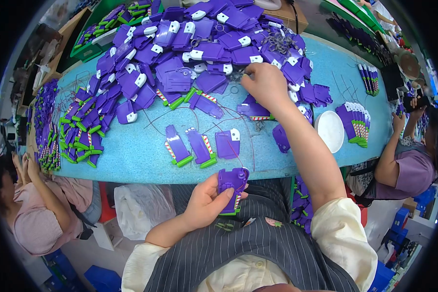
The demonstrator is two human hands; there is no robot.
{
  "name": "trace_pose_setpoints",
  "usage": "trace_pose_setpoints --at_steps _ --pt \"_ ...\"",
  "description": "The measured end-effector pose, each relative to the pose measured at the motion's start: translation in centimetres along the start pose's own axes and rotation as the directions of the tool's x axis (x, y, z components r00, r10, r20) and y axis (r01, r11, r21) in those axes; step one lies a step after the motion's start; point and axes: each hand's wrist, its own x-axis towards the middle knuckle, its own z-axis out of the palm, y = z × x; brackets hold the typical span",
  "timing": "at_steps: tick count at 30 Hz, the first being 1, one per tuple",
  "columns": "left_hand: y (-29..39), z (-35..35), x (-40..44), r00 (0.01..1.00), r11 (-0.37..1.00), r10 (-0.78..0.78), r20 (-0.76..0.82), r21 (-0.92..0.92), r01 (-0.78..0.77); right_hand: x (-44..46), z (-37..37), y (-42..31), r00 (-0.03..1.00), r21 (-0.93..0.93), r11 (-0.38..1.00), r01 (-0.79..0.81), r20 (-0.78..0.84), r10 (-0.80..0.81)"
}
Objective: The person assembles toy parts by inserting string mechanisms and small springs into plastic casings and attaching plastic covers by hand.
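Note:
My left hand holds a purple plastic casing half near my lap, thumb across its front. A green end and a striped strip show at the casing's lower part, and a thin red wire loops up from its top. My right hand is stretched out over the table at the near edge of a heap of purple casing pieces. Its fingers are bent together; what they pinch, if anything, is hidden. Beside that hand lies a small dark ring. Three purple pieces, including a white-cornered casing, lie in front of me.
Grey rings sit on the heap. Green-ended purple parts with wires pile up at left. A white round dish stands at right, beside a row of assembled pieces. Other people sit at both sides; a green bin is behind.

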Motion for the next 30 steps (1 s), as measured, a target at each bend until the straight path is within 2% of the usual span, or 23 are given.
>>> trace_pose_setpoints --at_steps 2,3,4,6,7,8,9,10,12,13,14,15,16,18,19,20,22,23,24,26,30 --pt "-0.1 0.4 0.0 1.0 1.0 0.014 0.0 -0.012 -0.014 0.1 -0.2 0.4 0.998 0.327 0.945 0.018 0.053 -0.038" --pt "-0.1 0.6 -0.2 1.0 1.0 0.021 -0.012 -0.01 -0.021 -0.3 -1.3 0.0 0.992 0.473 0.878 -0.071 0.127 0.012" --pt "-0.1 0.7 -0.3 0.999 1.0 0.028 -0.028 -0.011 -0.028 -0.7 -2.4 -0.3 0.992 0.474 0.878 -0.069 0.128 0.009" --pt "-0.1 0.5 -0.6 0.997 0.998 0.05 -0.05 -0.029 -0.052 -2.1 -4.1 -0.7 0.989 0.771 0.631 0.084 -0.141 0.041" --pt "-0.2 0.5 -0.7 0.995 0.996 0.07 -0.065 -0.044 -0.073 -3.3 -4.5 -0.6 0.99 0.772 0.63 0.081 -0.138 0.042" --pt "-0.2 0.5 -0.7 0.996 0.996 0.068 -0.065 -0.045 -0.071 -4.5 -5.0 -0.4 0.99 0.585 0.801 0.126 -0.125 -0.065" --pt "-0.3 0.5 -0.7 0.994 0.996 0.078 -0.078 -0.048 -0.082 -5.7 -5.3 -0.2 0.983 0.36 0.915 0.184 -0.084 -0.164" --pt "-0.3 0.6 -0.6 0.992 0.994 0.087 -0.092 -0.053 -0.092 -6.7 -5.2 0.2 0.983 0.357 0.916 0.18 -0.081 -0.162" --pt "-0.5 0.5 -0.4 0.992 0.994 0.085 -0.096 -0.055 -0.091 -8.6 -4.3 1.3 0.939 0.034 0.985 0.167 -0.311 -0.149" --pt "-0.5 0.4 -0.3 0.991 0.994 0.089 -0.103 -0.051 -0.095 -9.0 -4.5 1.7 0.941 0.03 0.986 0.163 -0.306 -0.146" --pt "-0.5 0.3 -0.1 0.992 0.994 0.081 -0.1 -0.06 -0.087 -9.4 -4.6 2.2 0.93 0.322 0.947 0.026 -0.356 0.096" --pt "-0.4 0.1 0.0 0.988 0.993 0.086 -0.128 -0.068 -0.096 -9.6 -4.7 2.5 0.88 0.59 0.803 -0.085 -0.333 0.337" --pt "-0.4 0.0 0.2 0.983 0.992 0.095 -0.156 -0.073 -0.107 -9.5 -4.2 2.6 0.88 0.586 0.805 -0.09 -0.331 0.34" --pt "-0.2 -0.3 0.4 0.981 0.99 0.113 -0.155 -0.065 -0.124 -8.9 -3.1 2.8 0.896 0.712 0.695 0.095 -0.366 0.253" --pt "-0.1 -0.3 0.4 0.982 0.99 0.119 -0.149 -0.061 -0.129 -9.4 -3.9 2.7 0.928 0.566 0.825 0.02 -0.318 0.196" --pt "0.0 -0.4 0.5 0.98 0.988 0.13 -0.149 -0.06 -0.14 -9.4 -4.4 2.0 0.93 0.564 0.826 0.023 -0.315 0.189" --pt "0.1 -0.7 0.5 0.98 0.987 0.131 -0.153 -0.073 -0.143 -9.2 -5.0 0.5 0.919 0.247 0.959 0.135 -0.394 -0.028" --pt "0.1 -0.8 0.5 0.981 0.987 0.128 -0.148 -0.078 -0.141 -8.6 -5.0 -0.6 0.926 0.15 0.965 0.217 -0.345 -0.155" --pt "0.2 -0.8 0.5 0.98 0.987 0.127 -0.152 -0.08 -0.14 -8.0 -4.6 -1.3 0.927 0.152 0.964 0.218 -0.341 -0.156" --pt "0.4 -0.9 0.4 0.977 0.984 0.138 -0.16 -0.092 -0.154 -6.6 -3.7 -2.5 0.958 0.062 0.957 0.284 0.029 -0.286" --pt "0.7 -1.1 0.0 0.972 0.982 0.151 -0.178 -0.088 -0.169 -4.8 -1.5 -3.9 0.935 0.13 0.933 0.337 0.07 -0.347"
